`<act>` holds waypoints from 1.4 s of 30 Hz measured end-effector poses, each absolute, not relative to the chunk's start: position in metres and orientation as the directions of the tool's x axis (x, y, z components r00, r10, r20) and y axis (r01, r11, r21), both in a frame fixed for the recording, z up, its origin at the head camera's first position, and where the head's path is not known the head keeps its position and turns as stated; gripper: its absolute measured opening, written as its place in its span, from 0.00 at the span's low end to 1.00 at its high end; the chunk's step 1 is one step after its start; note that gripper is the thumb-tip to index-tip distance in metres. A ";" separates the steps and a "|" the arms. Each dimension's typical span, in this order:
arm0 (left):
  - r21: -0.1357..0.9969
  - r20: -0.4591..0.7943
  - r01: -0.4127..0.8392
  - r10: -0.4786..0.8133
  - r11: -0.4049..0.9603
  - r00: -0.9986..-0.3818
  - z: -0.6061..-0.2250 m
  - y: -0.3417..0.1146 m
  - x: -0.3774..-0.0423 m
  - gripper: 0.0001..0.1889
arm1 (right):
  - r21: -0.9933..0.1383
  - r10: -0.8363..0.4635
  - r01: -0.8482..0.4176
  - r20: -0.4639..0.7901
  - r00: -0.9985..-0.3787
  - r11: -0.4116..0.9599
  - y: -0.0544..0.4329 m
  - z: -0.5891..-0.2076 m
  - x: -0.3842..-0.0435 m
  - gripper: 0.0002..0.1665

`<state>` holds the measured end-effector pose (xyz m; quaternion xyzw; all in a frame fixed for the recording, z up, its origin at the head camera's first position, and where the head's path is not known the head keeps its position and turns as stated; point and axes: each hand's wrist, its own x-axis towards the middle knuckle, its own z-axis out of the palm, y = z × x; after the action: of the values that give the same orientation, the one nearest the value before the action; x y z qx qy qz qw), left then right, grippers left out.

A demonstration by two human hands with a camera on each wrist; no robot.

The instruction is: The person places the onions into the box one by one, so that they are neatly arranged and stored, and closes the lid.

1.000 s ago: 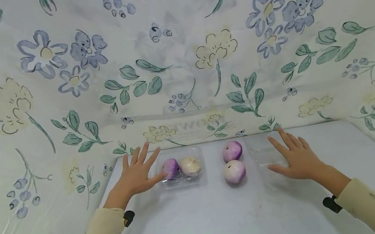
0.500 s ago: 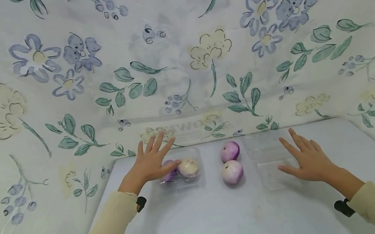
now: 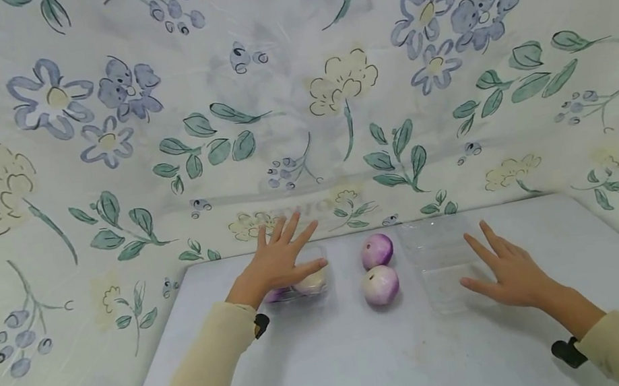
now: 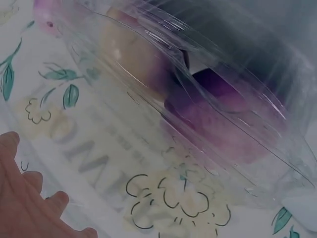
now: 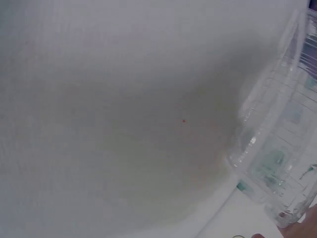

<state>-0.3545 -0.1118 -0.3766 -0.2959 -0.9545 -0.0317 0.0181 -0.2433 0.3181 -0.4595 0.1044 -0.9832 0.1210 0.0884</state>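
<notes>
My left hand [image 3: 278,263] hovers with spread fingers over a closed clear plastic box [image 3: 327,299], partly hiding it in the head view. Through that box, the left wrist view shows a pale onion-like vegetable [image 4: 133,57] beside a purple one [image 4: 230,119]. Two loose purple-and-white ones, a rear one [image 3: 377,250] and a front one [image 3: 381,285], sit right of the box, one behind the other. Further right, my right hand [image 3: 510,272] is held with straight fingers, partly over the right edge of an open clear plastic box [image 3: 445,290]. Neither hand grips anything.
A white table [image 3: 338,366] bears all of these. Behind it rises a white floral sheet [image 3: 285,122], which also closes in both sides. Dark wrist cameras, one on the left wrist [image 3: 261,325] and one on the right [image 3: 568,353], stick out by the sleeves.
My left hand has moved right, from the left side of the filled box to over it. My right hand has shifted slightly right and down. The vegetables and boxes keep their places.
</notes>
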 end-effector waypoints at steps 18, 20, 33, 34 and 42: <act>0.058 -0.008 0.622 0.623 0.781 -0.782 -0.395 -0.062 -0.351 0.45 | -0.478 -0.143 -0.158 0.068 -0.987 0.864 0.328 -0.468 -0.247 0.71; 0.067 -0.014 0.630 0.632 0.773 -0.775 -0.396 -0.056 -0.349 0.45 | -0.499 -0.137 -0.140 0.041 -0.990 0.855 0.328 -0.469 -0.245 0.72; 0.113 -0.008 0.694 0.699 0.711 -0.715 -0.401 -0.030 -0.334 0.45 | -0.558 -0.096 -0.077 -0.005 -0.995 0.826 0.327 -0.467 -0.241 0.75; 0.113 -0.005 0.697 0.702 0.708 -0.712 -0.401 -0.029 -0.334 0.45 | -0.563 -0.094 -0.077 -0.002 -0.996 0.823 0.326 -0.467 -0.241 0.75; 0.132 -0.062 0.682 0.692 0.720 -0.719 -0.404 -0.029 -0.327 0.47 | -0.607 -0.106 -0.068 -0.026 -0.994 0.792 0.324 -0.470 -0.239 0.76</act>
<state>-0.3274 -0.0287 -0.4035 -0.3710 -0.9257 -0.0499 -0.0537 -0.2394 0.3244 -0.4697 0.0460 -0.9460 0.3195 -0.0290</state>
